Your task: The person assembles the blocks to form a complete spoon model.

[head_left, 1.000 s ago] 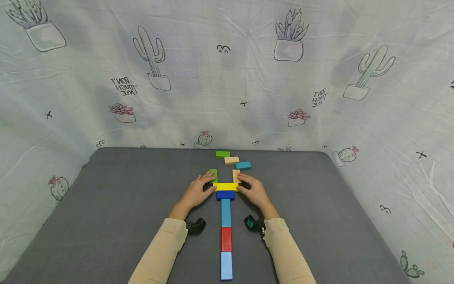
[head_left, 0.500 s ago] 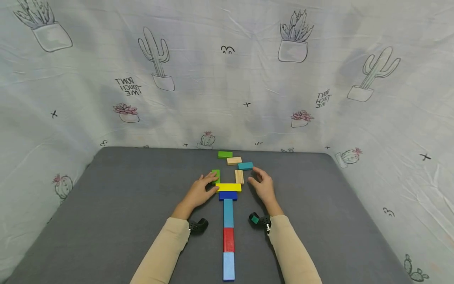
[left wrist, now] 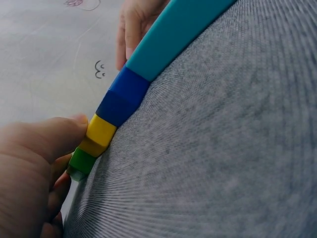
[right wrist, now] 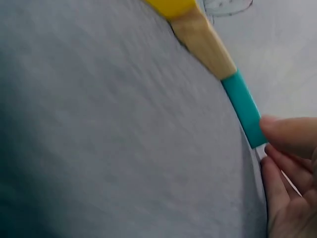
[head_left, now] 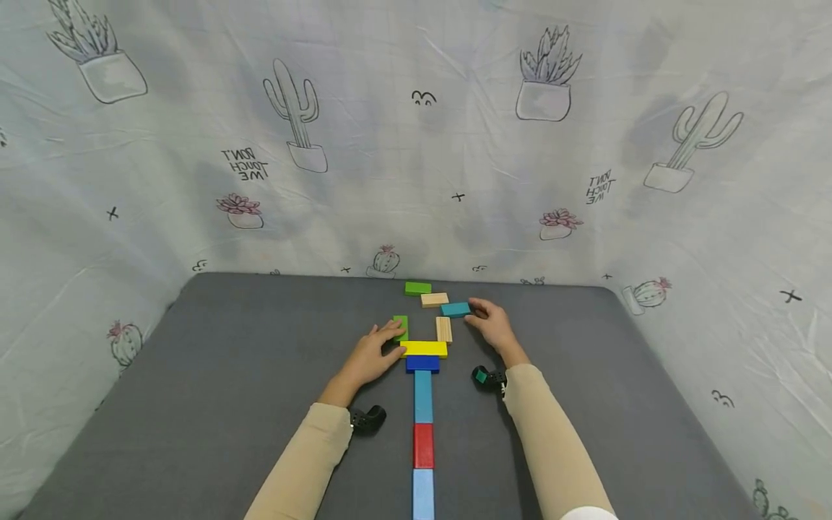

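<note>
My left hand rests at the left of the wooden blocks. Its fingers lie on an upright-pointing green block, and the thumb touches the left end of the yellow block. In the left wrist view that thumb lies against the yellow block, just beyond the green block. At the back right, my right hand pinches the right end of a teal block with thumb and fingertips. The right wrist view shows the thumb at the corner of this teal block; a plain wood block lies nearby.
Below the yellow block, a dark blue block, light blue block, red block and another blue block run toward the front. Farther back lie a plain block and a green block on the grey table.
My right hand has left the plain wood block and yellow block and moved back and right to the teal block's end. The left hand stays at the green and yellow blocks.
</note>
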`<state>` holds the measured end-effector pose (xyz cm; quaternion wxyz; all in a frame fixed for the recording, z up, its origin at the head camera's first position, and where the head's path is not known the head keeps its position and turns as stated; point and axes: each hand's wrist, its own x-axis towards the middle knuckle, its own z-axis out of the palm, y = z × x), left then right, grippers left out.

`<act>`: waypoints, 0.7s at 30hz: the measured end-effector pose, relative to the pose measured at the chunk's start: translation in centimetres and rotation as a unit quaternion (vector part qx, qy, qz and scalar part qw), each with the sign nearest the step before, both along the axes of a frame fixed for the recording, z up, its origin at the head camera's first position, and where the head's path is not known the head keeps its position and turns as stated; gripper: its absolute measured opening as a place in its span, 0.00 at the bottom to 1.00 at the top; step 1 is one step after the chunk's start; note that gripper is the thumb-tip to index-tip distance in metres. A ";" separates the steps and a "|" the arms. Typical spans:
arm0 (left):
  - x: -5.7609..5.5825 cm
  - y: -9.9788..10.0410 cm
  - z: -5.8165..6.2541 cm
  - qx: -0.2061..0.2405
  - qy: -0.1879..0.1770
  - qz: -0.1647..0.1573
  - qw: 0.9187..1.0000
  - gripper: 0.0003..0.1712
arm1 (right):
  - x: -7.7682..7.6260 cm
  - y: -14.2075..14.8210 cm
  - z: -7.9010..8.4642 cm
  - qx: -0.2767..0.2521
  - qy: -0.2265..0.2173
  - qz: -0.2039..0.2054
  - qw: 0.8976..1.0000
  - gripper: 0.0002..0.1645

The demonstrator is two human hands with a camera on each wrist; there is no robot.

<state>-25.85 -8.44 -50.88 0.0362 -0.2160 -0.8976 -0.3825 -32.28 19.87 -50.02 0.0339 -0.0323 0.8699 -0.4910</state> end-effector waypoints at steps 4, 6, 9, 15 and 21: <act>0.0 0.0 0.0 0.001 0.000 -0.001 1.000 0.26 | -0.7 0.1 0.3 0.032 0.001 0.029 0.999 0.30; 0.0 0.0 -0.1 0.003 0.003 -0.004 1.000 0.26 | -0.9 0.1 0.4 0.048 0.008 0.036 0.998 0.30; -0.1 0.0 -0.1 0.002 0.003 -0.005 1.000 0.26 | -1.0 0.0 0.3 0.070 0.021 0.034 0.997 0.28; -0.1 0.0 -0.1 -0.001 -0.007 -0.001 1.000 0.26 | -0.9 0.0 -0.2 0.060 0.023 0.007 0.998 0.25; -0.2 0.0 -0.1 0.003 0.001 -0.003 1.000 0.26 | -0.6 0.2 -0.6 0.004 0.034 -0.011 0.999 0.24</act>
